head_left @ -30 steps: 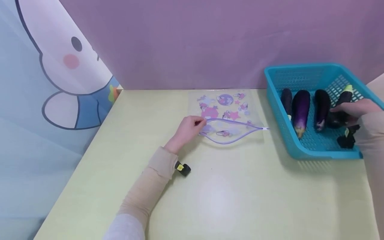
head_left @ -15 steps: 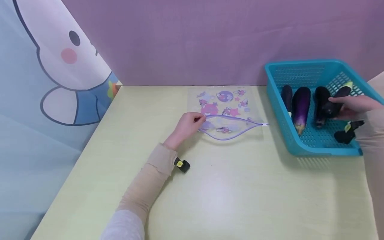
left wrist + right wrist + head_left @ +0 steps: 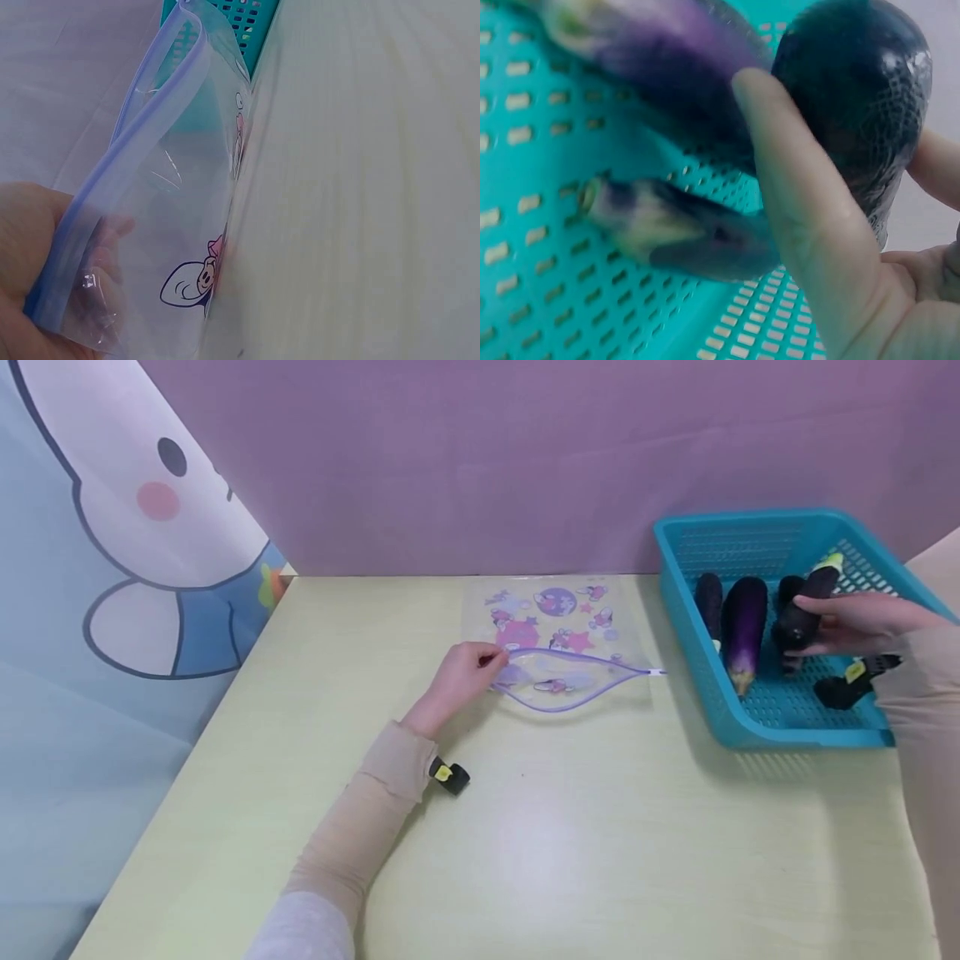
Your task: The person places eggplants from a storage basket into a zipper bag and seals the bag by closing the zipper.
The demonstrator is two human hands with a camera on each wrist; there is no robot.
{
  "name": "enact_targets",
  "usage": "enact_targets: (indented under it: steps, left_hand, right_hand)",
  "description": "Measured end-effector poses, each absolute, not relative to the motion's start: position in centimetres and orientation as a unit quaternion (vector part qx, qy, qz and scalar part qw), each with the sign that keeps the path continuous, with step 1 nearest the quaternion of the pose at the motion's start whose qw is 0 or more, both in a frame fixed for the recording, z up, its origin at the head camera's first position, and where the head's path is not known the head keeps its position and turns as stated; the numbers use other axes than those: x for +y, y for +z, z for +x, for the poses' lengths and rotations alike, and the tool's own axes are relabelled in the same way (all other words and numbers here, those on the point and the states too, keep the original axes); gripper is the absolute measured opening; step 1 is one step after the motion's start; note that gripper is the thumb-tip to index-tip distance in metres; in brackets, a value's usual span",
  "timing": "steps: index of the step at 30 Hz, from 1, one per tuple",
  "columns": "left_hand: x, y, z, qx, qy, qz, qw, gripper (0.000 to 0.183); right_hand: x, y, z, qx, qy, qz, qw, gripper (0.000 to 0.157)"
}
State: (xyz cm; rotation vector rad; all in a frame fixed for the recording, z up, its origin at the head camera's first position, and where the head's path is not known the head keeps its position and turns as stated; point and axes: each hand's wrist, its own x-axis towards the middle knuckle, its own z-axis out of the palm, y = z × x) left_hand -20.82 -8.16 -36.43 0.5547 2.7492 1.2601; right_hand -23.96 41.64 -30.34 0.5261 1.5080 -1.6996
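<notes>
In the head view my left hand (image 3: 465,679) pinches the left end of a clear zip bag (image 3: 551,681) with pink and purple prints. Its purple-edged mouth gapes in a leaf shape, and the left wrist view shows thumb and fingers on the zip strip (image 3: 112,161). My right hand (image 3: 862,620) grips a dark eggplant (image 3: 806,606) over the blue basket, its pale stem end pointing up and away. The right wrist view has the thumb along one side of this eggplant (image 3: 847,97). Other eggplants lie below, one purple (image 3: 746,627) and one darker (image 3: 708,602); another is partly hidden by the held one.
The blue perforated basket (image 3: 806,739) stands at the right back of the pale table (image 3: 585,835). A purple cloth (image 3: 450,468) rises behind, and a blue cartoon-print sheet (image 3: 112,760) hangs at the left.
My right hand has lifted the held eggplant and carried it left across the basket, now overlapping a neighbouring eggplant. My left hand keeps its pinch on the bag.
</notes>
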Motion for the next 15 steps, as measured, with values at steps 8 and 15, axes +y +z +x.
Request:
enact_targets:
  steps: [8, 15]
  left_hand:
    - [-8.0, -36.5, -20.8, 0.892, 0.413, 0.18, 0.034, 0.03]
    - [-7.7, -36.6, -20.9, 0.889, 0.417, 0.187, 0.035, 0.03]
  right_hand:
    - [40.7, -30.1, -24.0, 0.621, -0.671, 0.187, 0.361, 0.079]
    - [39.2, -29.7, -23.8, 0.63, -0.68, 0.168, 0.335, 0.083]
